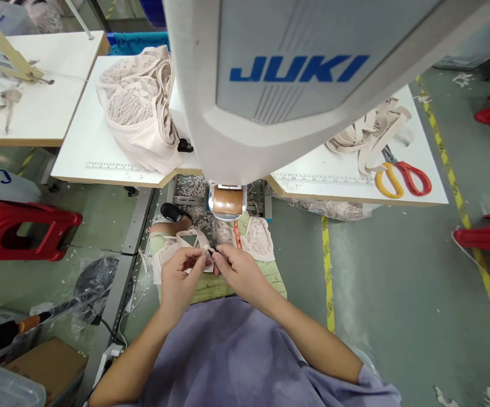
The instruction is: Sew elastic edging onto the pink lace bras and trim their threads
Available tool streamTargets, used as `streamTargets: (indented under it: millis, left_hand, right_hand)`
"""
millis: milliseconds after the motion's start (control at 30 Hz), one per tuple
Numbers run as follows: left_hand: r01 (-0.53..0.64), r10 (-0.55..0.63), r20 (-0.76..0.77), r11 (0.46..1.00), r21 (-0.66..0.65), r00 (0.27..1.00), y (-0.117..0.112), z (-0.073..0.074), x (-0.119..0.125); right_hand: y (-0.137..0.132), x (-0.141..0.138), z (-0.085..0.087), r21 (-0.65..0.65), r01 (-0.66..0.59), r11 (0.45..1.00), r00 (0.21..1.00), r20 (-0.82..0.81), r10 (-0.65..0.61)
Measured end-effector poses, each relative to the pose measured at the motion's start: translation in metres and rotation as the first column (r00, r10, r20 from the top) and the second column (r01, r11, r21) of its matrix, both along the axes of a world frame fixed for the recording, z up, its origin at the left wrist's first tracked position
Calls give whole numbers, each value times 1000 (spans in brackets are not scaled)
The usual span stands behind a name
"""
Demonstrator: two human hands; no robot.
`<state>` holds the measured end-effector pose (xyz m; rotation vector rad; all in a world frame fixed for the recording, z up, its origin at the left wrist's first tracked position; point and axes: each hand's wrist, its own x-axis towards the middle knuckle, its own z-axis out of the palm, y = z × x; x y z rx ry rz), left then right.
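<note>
A pale beige lace bra (258, 236) lies across my lap, over a green cloth (211, 289). My left hand (181, 278) pinches the bra's strap end between thumb and fingertips. Close beside it, my right hand (241, 273) is closed round a small dark tool that looks like thread snips (220, 253). The tool's tip meets the fabric at my left fingertips; whether its blades are apart is too small to tell. A loop of the strap (192, 234) rises just beyond my left hand. An orange-red strip (237, 233) lies beside the right lace cup.
The JUKI sewing machine (265, 135) looms just ahead of my hands. Stacked beige lace pieces (137, 113) sit on the white table's left side. Beige straps (372, 133) and red-and-yellow scissors (403, 178) lie on its right. A red stool (28, 229) stands at left.
</note>
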<state>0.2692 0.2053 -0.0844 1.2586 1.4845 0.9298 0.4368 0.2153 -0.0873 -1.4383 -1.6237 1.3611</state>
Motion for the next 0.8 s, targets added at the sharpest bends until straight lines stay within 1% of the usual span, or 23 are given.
streamTargets:
  millis: [67,133,167,200,233,300,367,400,500,600,700,800]
  left_hand:
    - [-2,6,68,998,-57,998,-2,-4,0]
    - [-9,28,153,993,-119,988,-3,-8,0]
    - [-19,44,183,990,-139,982,-4,-10,-1]
    - [-29,60,201,988,-149,978,-4,-11,-1]
    - [-39,71,211,988,-152,975,-4,-12,-1]
    - [-53,82,216,989,-140,973,-4,-11,-1]
    - [-50,74,208,991,-121,975,-4,-9,-1]
    - [-45,66,196,993,-111,978,-4,-8,-1]
    - [-18,25,105,998,-62,994,-5,-6,1]
    - [34,-32,-53,999,42,998,-6,-6,4]
    - [99,-73,-192,987,129,979,-6,-8,6]
    - [125,-88,-249,983,137,965,-4,-13,8]
  right_hand:
    - [4,5,-1,-10,138,990,988,-67,-139]
    - [10,13,1,-48,312,949,938,-145,-315]
    - [12,17,2,-58,361,931,918,-154,-365]
    - [13,20,4,-42,370,928,918,-133,-373]
    - [13,21,5,4,338,941,938,-86,-337]
    - [12,21,6,130,187,974,979,51,-195]
    - [8,15,6,229,31,973,983,169,-71]
    - [5,12,5,259,-18,966,977,211,-39]
    - [0,6,1,304,-97,948,950,312,-3]
    - [0,5,-1,338,-158,928,904,428,-1]
    - [3,4,-2,331,-228,916,825,565,1]
    - [9,2,-6,295,-276,915,743,669,8]
